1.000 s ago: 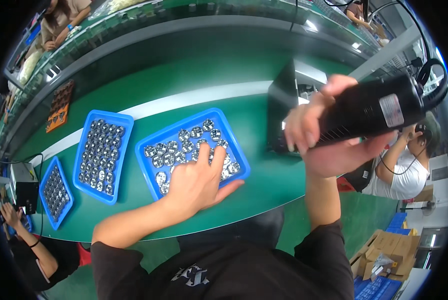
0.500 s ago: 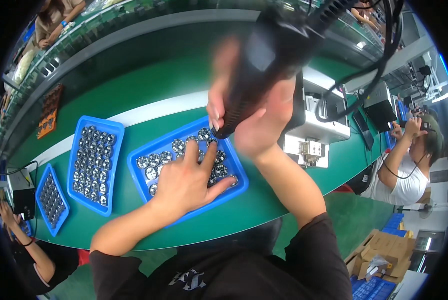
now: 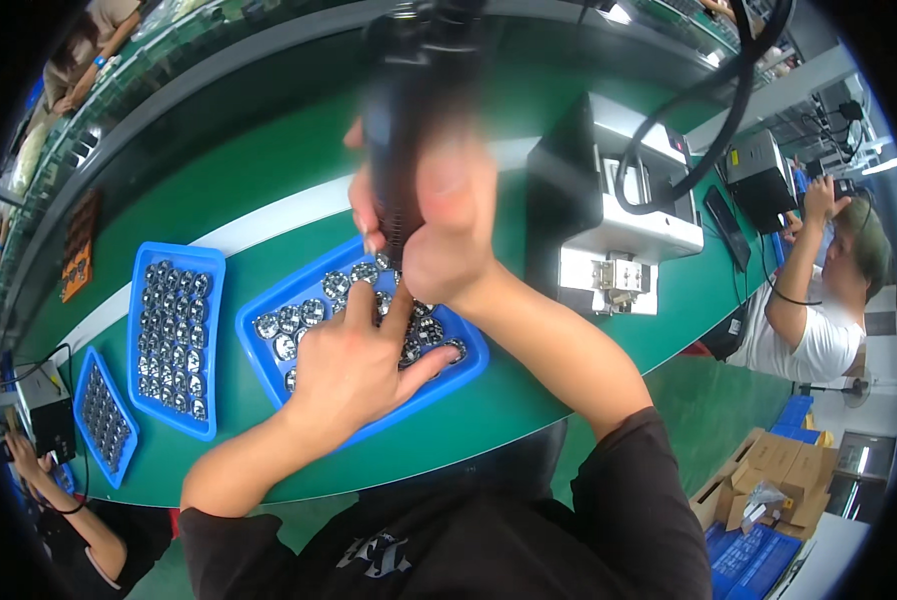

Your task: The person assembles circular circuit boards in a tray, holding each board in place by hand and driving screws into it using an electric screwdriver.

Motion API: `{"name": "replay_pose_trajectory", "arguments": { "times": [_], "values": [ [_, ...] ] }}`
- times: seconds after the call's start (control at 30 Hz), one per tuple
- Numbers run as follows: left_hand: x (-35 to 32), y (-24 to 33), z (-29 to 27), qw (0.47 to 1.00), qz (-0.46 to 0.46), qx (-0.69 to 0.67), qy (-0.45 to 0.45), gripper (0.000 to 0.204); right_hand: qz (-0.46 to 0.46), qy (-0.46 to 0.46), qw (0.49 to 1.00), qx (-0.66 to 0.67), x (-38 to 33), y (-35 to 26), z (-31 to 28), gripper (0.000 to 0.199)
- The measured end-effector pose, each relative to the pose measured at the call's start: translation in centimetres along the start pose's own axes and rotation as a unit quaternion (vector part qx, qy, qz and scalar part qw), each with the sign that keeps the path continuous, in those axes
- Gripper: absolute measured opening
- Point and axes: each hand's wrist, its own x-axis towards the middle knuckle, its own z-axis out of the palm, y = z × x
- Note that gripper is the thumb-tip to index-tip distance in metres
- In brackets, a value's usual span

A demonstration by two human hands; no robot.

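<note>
A blue tray (image 3: 257,362) in front of me holds several small round parts (image 3: 312,312), silvery and dark. My left hand (image 3: 344,365) reaches into it, fingers spread, with index and middle fingertips down on the parts and thumb by the right rim. Above the tray's far side, my right hand (image 3: 454,235) is wrapped round a black electric screwdriver (image 3: 394,140), blurred by motion. The tool stands nearly upright, its lower end close to my left index fingertip. Its tip, and whether it touches a part, is hidden behind my right hand.
Two more blue trays, a larger (image 3: 217,345) and a smaller (image 3: 87,425), stand to the left with similar parts. A machine with a metal fixture (image 3: 619,280) is at the right. A black cable (image 3: 629,165) loops overhead. A co-worker (image 3: 819,320) sits at right.
My right hand and the screwdriver have moved left over the tray, and the tool is more upright. My left hand keeps its spread-finger pose on the parts. The whole view has shifted slightly.
</note>
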Motion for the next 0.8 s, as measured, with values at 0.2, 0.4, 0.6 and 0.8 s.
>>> {"name": "replay_pose_trajectory", "arguments": {
  "times": [0.2, 0.4, 0.6, 0.8],
  "values": [
    [0.06, 0.27, -0.06, 0.999, -0.037, -0.011, -0.029, 0.063, 0.007, -0.025, 1.000, -0.002, -0.12, 0.60, -0.43, 0.066],
    [0.10, 0.35, -0.24, 0.999, -0.040, -0.008, -0.033, 0.063, -0.009, 0.003, 1.000, 0.004, -0.57, 0.77, -0.17, 0.075],
    [0.18, 0.16, 0.04, 1.000, -0.002, 0.005, 0.024, 0.061, -0.002, 0.001, 1.000, -0.010, -0.82, 0.65, -0.27, 0.082],
    [0.18, 0.17, 0.13, 1.000, 0.002, 0.003, 0.029, 0.059, 0.005, -0.011, 1.000, -0.004, -0.92, 0.50, -0.39, 0.081]
  ]
}}
